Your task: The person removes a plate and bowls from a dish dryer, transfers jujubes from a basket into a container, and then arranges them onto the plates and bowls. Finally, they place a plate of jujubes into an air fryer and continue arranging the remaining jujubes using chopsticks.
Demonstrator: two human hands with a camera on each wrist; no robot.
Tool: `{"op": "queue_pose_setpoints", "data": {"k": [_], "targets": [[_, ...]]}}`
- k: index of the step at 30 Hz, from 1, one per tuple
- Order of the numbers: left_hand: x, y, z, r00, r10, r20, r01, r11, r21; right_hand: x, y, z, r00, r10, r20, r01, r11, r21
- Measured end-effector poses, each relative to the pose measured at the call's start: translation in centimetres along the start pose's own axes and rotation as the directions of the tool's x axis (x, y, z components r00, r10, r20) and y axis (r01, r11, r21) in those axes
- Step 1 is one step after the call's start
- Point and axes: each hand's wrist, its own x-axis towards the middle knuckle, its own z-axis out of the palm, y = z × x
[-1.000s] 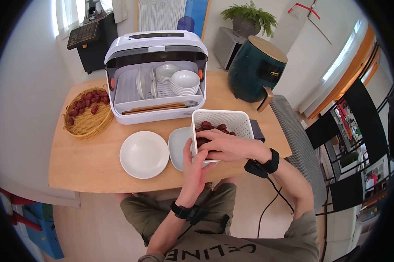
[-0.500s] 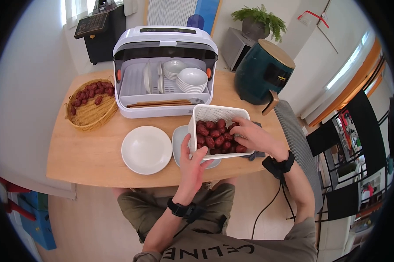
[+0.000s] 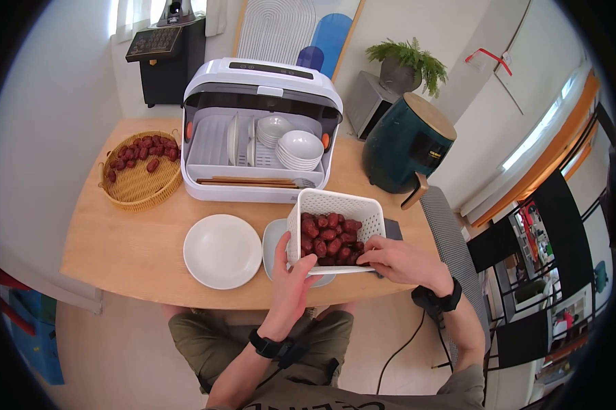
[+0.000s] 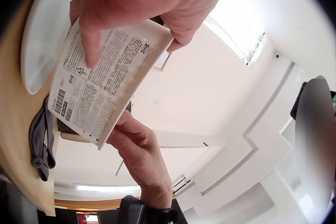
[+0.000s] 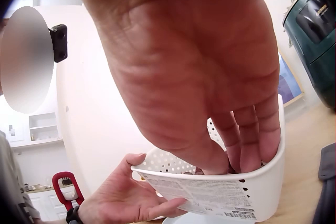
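A white perforated plastic basket (image 3: pixel 349 205) full of dark red dates (image 3: pixel 327 236) is held tilted over the near right part of the table. My left hand (image 3: pixel 293 277) grips its near left corner, with fingers on the outer wall and the thumb by the rim. My right hand (image 3: pixel 407 263) reaches in at the near right corner, its fingertips among the dates; I cannot tell whether they pinch one. A printed label (image 4: pixel 100 82) covers the basket's outside in the left wrist view. Under the basket is a pale grey-blue plate (image 3: pixel 272 239), partly hidden; beside it lies a white round plate (image 3: pixel 222 251).
At the left stands a round woven basket (image 3: pixel 141 191) with several dates. A white dish cabinet (image 3: pixel 260 193) at the back holds bowls, plates and chopsticks. A green air fryer (image 3: pixel 400 150) stands back right. A dark grey cloth (image 4: pixel 41 140) lies right of the held basket.
My right hand has gone from covering the dates to the basket's right side, then down to its near right corner. My left hand keeps its grip on the basket. The head view has shifted.
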Motion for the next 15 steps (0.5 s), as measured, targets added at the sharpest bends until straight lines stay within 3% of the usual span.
{"op": "queue_pose_setpoints", "data": {"k": [3,5,7,13,15], "targets": [[0.0,-0.2,-0.2,1.000,-0.026,-0.001,0.026,0.999,-0.043,0.1,0.9,0.5,0.993,-0.111,-0.043,0.109,0.992,-0.062],[-0.1,-0.2,-0.2,1.000,-0.008,0.016,0.009,0.999,-0.038,0.0,0.4,0.1,0.994,-0.107,-0.019,0.105,0.989,-0.102],[-0.1,-0.1,-0.2,0.999,-0.013,0.036,0.015,0.999,-0.034,0.1,0.3,0.2,0.998,-0.051,0.030,0.051,0.999,-0.013],[-0.2,0.0,-0.1,1.000,0.005,0.025,-0.004,0.999,-0.036,0.0,-0.2,0.2,0.997,-0.069,-0.025,0.068,0.997,-0.045],[-0.3,0.1,0.0,1.000,-0.011,0.015,0.012,0.999,-0.040,0.3,-0.4,-0.2,1.000,-0.005,-0.025,0.005,1.000,-0.025]]}}
